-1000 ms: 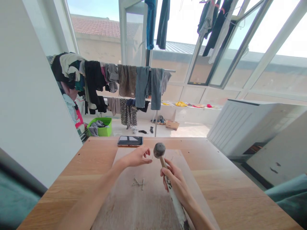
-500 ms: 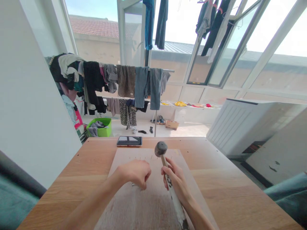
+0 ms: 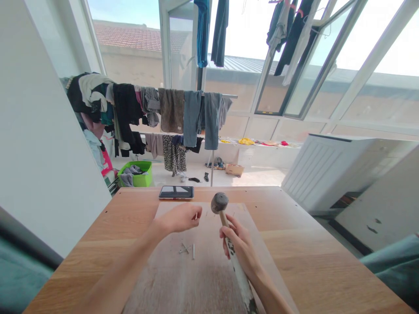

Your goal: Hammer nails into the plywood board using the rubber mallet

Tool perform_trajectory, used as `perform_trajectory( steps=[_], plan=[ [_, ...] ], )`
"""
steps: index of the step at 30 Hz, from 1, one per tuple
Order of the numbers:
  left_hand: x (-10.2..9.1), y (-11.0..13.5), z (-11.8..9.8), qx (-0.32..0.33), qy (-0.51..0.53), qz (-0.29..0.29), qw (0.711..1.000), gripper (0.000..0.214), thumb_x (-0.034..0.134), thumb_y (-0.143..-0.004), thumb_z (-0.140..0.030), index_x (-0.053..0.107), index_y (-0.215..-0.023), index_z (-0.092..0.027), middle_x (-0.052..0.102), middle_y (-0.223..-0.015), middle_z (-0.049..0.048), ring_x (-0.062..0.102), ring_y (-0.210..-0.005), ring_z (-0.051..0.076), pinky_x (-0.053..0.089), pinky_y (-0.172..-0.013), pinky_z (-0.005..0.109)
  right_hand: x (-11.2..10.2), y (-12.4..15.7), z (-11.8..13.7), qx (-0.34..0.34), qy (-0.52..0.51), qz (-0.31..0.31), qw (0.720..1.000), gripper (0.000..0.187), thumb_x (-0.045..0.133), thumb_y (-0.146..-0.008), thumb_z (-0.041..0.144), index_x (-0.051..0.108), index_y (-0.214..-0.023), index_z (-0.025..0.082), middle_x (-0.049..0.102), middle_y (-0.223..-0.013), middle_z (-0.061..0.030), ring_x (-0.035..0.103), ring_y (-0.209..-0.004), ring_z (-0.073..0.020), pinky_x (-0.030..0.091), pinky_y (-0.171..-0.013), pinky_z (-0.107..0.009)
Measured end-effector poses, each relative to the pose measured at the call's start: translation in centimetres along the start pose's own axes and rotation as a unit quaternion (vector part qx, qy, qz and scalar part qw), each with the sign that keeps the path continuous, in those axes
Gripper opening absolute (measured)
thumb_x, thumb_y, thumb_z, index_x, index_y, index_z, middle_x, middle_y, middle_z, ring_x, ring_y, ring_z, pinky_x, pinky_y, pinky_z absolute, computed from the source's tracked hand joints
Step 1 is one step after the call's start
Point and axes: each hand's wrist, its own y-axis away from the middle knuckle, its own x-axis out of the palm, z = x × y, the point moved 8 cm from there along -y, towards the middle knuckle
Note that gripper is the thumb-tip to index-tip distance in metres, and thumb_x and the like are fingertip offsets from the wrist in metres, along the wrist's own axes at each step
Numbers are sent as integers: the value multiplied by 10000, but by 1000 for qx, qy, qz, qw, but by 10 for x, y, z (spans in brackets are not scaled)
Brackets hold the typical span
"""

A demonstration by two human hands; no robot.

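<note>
Two hands at work over the pale board, and the right hand (image 3: 238,240) has the firm grip here, fingers wrapped around the handle of a mallet (image 3: 219,203) with its head raised toward the far end. The left hand (image 3: 183,218) is over the board too, fingers curled in close to the thumb; whether anything is pinched in there, I can't tell.

Just nearer the camera lie the loose nails (image 3: 193,251), slim and metallic, one apart, the others crossed beside it. Near the mallet head, thin upright slivers stand at the board's far end, too small to make out.

On lettering, there's a small pale tag on the brown towel (image 3: 171,111), unreadable from here. And the textures! Dark, blunt, rounded mallet head; whitish handle blotched with black; scuffed, whitish board (image 3: 183,283) lying flat on a smooth wood-grain table (image 3: 310,244); glossy phone (image 3: 176,192) beyond.
</note>
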Motion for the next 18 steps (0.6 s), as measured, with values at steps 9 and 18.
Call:
perform_trajectory(
  steps=[9, 18],
  plan=[
    [2, -9, 18, 5, 21, -68, 997, 151, 541, -799, -134, 659, -875, -190, 682, -856, 29, 613, -764, 156, 428, -686, 236, 1, 0, 0, 5, -4, 2, 1000, 527, 581, -809, 471, 556, -1238, 165, 532, -670, 57, 460, -349, -71, 352, -313, -196],
    [1, -11, 22, 20, 54, -88, 994, 142, 546, -779, -135, 667, -836, -184, 675, -842, 24, 610, -762, 155, 443, -714, 241, 2, 0, -4, 1, -6, 15, 1000, 507, 568, -831, 467, 533, -1235, 163, 530, -680, 60, 454, -347, -65, 346, -319, -190]
  ],
)
